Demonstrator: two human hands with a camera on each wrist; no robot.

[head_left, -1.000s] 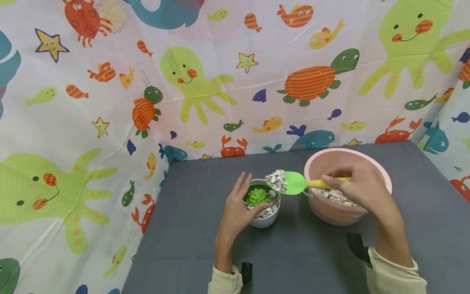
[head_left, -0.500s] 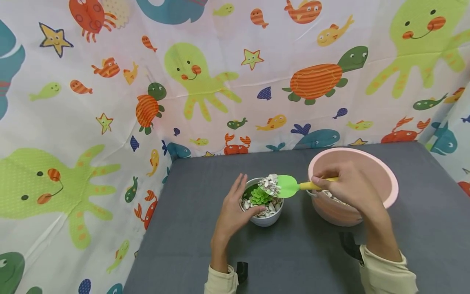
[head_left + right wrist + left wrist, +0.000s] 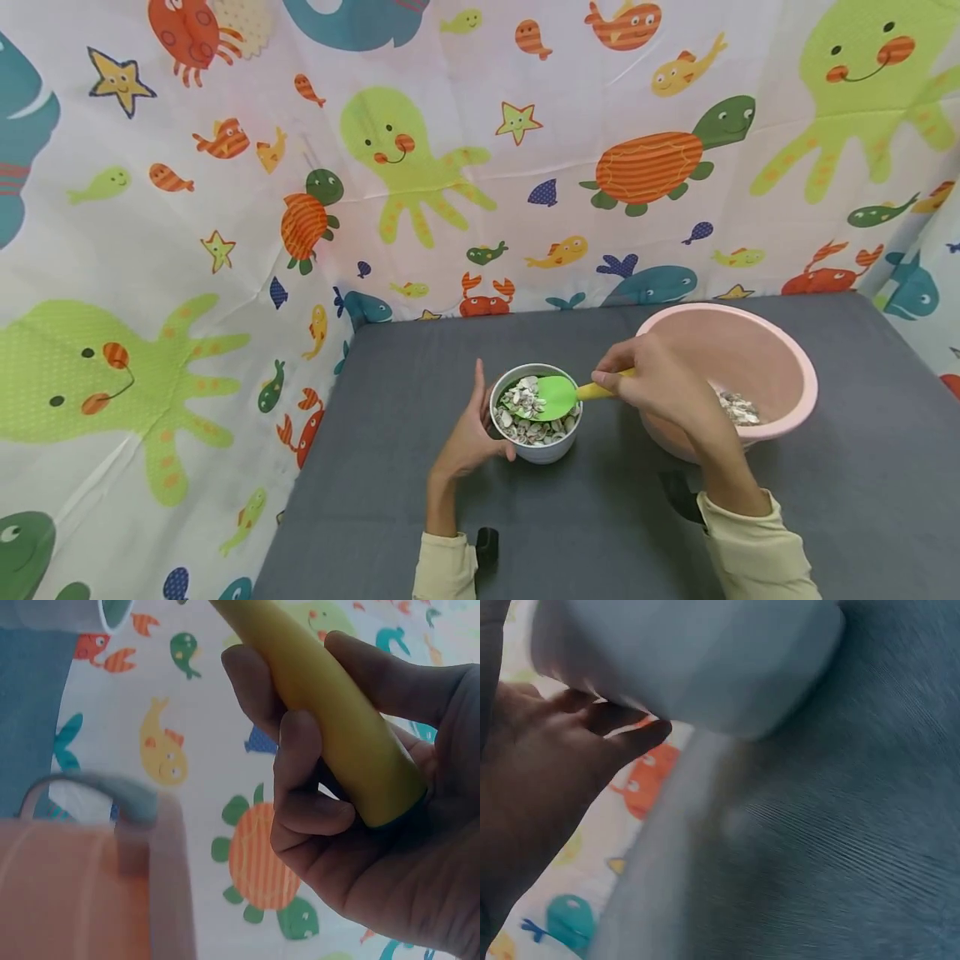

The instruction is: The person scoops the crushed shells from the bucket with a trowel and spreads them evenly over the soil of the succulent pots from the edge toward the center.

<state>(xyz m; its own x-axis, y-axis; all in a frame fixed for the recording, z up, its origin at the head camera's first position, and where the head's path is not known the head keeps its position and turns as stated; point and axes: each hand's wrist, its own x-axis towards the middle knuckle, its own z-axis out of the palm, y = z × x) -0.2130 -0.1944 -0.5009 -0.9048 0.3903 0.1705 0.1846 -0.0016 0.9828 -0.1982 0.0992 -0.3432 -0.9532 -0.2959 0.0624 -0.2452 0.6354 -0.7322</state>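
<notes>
My left hand (image 3: 468, 442) holds the white flowerpot (image 3: 543, 452), thumb at its front left and fingers along its left side. In the left wrist view several fingertips meet the pale wall of the pot (image 3: 697, 667). My right hand (image 3: 663, 383) grips the yellow handle of a toy shovel (image 3: 557, 398), its fingers wrapped round the handle (image 3: 337, 712) in the right wrist view. The shovel's green blade, loaded with whitish shell pieces (image 3: 522, 398), overlaps the pot's opening. More shell pieces (image 3: 534, 433) lie inside the pot; its green succulent is hidden behind the blade.
Right of the pot stands a pink bucket (image 3: 780, 367) with shell pieces (image 3: 738, 408) inside; my right forearm crosses in front of it. A grey cloth (image 3: 600, 533) covers the table. A curtain printed with sea animals (image 3: 450, 192) hangs behind and at the left.
My right hand has moved left and lowered the loaded shovel from beside the pot onto its opening. My left thumb has drawn back from over the rim to the pot's side.
</notes>
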